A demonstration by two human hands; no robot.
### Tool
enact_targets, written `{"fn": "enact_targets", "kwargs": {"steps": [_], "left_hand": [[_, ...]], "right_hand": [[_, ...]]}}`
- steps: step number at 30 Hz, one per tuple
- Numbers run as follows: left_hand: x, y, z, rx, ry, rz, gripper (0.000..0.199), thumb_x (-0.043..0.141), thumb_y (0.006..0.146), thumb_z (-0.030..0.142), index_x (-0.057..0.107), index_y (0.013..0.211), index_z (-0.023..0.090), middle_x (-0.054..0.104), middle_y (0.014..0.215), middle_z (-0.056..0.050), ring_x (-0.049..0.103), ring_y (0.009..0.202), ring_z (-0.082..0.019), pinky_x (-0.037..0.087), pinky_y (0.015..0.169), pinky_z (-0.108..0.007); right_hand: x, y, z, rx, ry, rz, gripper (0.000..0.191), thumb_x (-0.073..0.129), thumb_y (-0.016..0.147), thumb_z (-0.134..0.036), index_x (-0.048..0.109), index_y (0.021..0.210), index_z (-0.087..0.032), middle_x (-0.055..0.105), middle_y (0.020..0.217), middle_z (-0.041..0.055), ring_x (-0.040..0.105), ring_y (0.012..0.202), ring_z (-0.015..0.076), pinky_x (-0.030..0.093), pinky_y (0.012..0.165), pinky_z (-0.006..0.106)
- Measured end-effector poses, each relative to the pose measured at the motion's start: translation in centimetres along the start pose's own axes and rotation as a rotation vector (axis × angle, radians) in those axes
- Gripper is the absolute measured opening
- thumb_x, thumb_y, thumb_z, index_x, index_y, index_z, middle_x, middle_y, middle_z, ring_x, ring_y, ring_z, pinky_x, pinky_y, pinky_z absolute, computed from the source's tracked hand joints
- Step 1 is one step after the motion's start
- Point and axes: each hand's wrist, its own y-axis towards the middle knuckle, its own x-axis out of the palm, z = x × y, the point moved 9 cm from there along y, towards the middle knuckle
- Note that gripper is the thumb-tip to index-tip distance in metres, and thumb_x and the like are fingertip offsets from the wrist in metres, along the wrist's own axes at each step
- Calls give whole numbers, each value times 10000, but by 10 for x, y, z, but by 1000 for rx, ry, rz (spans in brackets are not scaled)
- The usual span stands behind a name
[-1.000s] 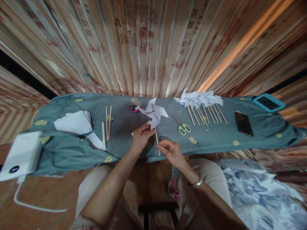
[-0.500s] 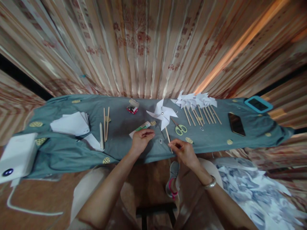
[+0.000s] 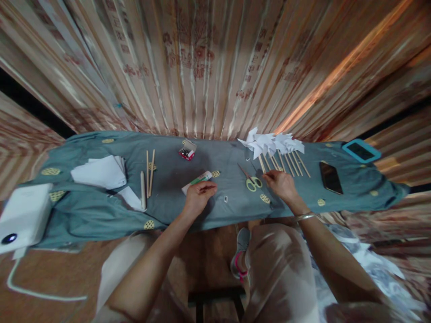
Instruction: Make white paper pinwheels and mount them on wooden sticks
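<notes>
My right hand (image 3: 281, 185) pinches the lower end of the stick of a white paper pinwheel (image 3: 255, 142), which lies at the left end of a row of overlapping pinwheels (image 3: 286, 143). Just left of that hand are scissors (image 3: 253, 183) with green handles. Over the cloth, my left hand (image 3: 199, 196) is closed, thumb against fingers; whether anything small is between them I cannot make out. Beside it lies a green and white tube (image 3: 202, 177), partly behind the fingers. A small open red box (image 3: 187, 151) stands further back.
On the cloth-covered table (image 3: 182, 215) are a paper stack (image 3: 99, 172), loose sticks (image 3: 151, 172), a white pen-like stick (image 3: 142, 190), a phone (image 3: 331, 177) and a blue-framed device (image 3: 362, 150). A white device (image 3: 25, 215) sits far left.
My right hand has carried the pinwheel from the middle to the right, up to the row. My left hand has barely moved.
</notes>
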Motion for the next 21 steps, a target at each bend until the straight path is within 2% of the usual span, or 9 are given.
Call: {"fn": "enact_targets", "kwargs": {"steps": [8,21], "left_hand": [[-2,0,0,4,-3,12,121,763,531,248,752,642,203,694,638,-14,612,614,-162,483,683,-300],[0,-2,2,-12,2,10,85,755,552,208,747,636,204,683,646,-13,597,607,-163,477,667,-305]], "right_hand": [[11,24,3,29,-75,-47,311,523,929,-347,743,976,-133,745,925,181,680,828,259,433,696,322],[24,38,6,56,-121,-113,345,509,938,-366,738,1007,-117,737,963,210,686,900,310,465,751,372]]}}
